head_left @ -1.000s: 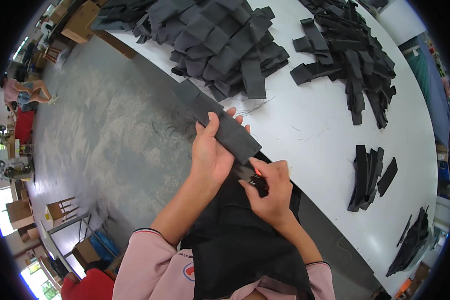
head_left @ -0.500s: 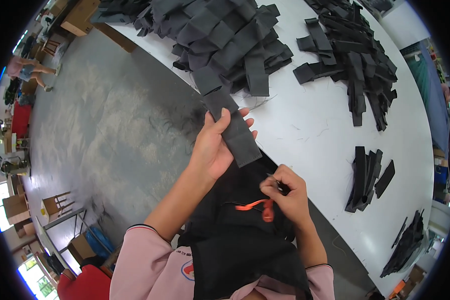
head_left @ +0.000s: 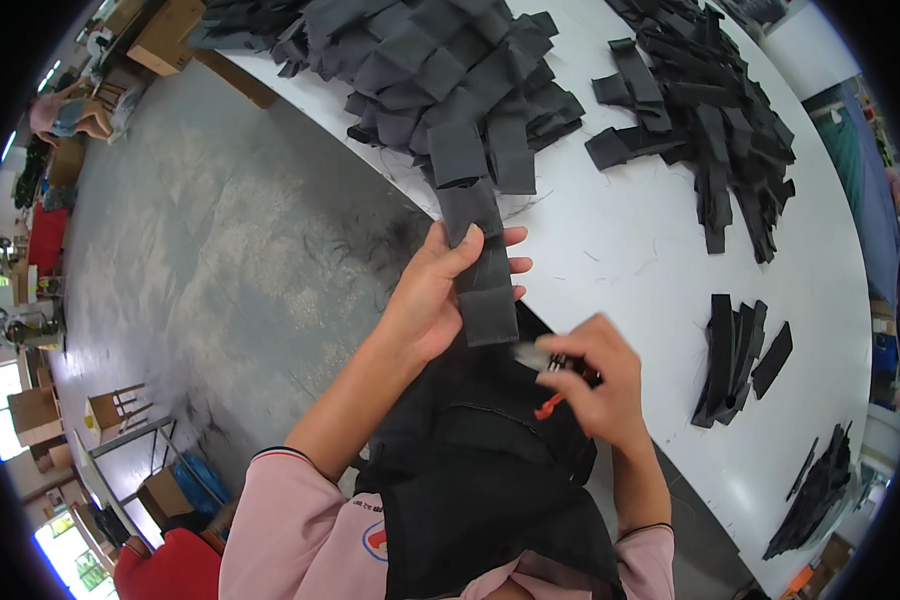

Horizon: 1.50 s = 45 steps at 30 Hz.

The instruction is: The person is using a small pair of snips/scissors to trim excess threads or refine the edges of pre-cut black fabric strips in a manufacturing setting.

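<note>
My left hand (head_left: 438,285) grips a dark grey fabric strip (head_left: 488,318), thumb on top and fingertips showing past its right edge. The strip runs up to a big heap of similar grey fabric pieces (head_left: 440,70) on the white table (head_left: 610,300). In my right hand (head_left: 605,375) is a small pair of thread snips (head_left: 567,368) with dark handles and a red-orange tie. Their blades, smeared by motion, point at the strip's lower end; whether they touch it I cannot tell.
More black strips lie in a pile (head_left: 710,120) at the right, with a small bundle (head_left: 732,360) and another stack (head_left: 815,495) nearer me. Loose threads litter the tabletop. Left of the table's edge is grey floor (head_left: 220,240); a person (head_left: 70,115) is at the far left.
My left hand and the strip have shifted slightly right, and the strip hangs straighter. My right hand has turned, bringing the snips' blades toward the strip's lower end.
</note>
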Tool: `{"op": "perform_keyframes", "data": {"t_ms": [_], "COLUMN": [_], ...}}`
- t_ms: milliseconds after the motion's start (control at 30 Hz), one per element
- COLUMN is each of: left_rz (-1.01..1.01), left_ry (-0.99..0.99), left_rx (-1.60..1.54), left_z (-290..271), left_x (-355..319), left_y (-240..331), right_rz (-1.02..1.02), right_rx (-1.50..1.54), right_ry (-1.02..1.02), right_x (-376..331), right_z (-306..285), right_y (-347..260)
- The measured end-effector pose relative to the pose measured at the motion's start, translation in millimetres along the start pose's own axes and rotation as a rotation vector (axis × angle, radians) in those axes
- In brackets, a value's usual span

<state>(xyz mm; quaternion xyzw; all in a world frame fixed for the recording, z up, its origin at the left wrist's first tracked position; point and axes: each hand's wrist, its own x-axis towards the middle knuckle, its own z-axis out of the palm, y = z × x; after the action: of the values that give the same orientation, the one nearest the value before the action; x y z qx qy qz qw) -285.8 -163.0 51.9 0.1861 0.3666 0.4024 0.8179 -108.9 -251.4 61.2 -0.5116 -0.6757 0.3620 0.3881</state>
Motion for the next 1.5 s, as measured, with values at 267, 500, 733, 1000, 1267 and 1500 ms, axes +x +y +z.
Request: {"op": "perform_keyframes", "data": {"t_ms": [267, 500, 733, 1000, 1267, 1500], "left_rz": [0.043, 0.105, 0.116, 0.086, 0.049, 0.012], "left_ry": [-0.042, 0.075, 0.084, 0.042, 0.025, 0.001], "left_rx": [0.051, 0.175, 0.215, 0.240, 0.277, 0.252], "left_z": [-1.9, 1.1, 0.7, 1.1, 0.3, 0.1], "left_x": [5.8, 10.2, 5.3, 0.3, 0.2, 1.2], "left_y": [-4.4, -12.8, -8.7, -7.1, -7.0, -8.6], "right_rz": [-0.088, -0.237, 0.027, -0.068, -0.156, -0.144], "right_rx": [-0.002, -0.317, -0.222, -0.360, -0.392, -0.405], "right_ry": [-0.010, -0.186, 0.247, 0.260, 0.395, 0.303], "right_x": [19.1, -7.4, -13.2, -1.4, -7.7, -5.6], "right_z": [28.8, 53.8, 29.9, 33.9, 33.2, 26.3], "right_y": [4.6, 7.6, 4.3, 2.5, 4.6, 0.0]}}
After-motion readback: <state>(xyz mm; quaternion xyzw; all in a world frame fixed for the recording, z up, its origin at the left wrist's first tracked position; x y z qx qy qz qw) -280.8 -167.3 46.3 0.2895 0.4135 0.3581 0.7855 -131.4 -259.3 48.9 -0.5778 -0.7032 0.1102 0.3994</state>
